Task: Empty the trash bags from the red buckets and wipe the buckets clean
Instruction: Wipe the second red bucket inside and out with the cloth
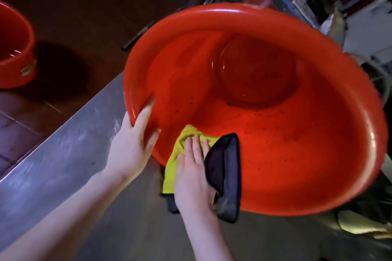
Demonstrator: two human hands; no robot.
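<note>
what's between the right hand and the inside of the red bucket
A yellow cloth with dark backing, pressed flat under the right hand against the bucket wall; head view.

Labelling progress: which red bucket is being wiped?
The tilted bucket on the counter: left hand grips its rim, right hand presses a cloth inside. The floor bucket is untouched.
</note>
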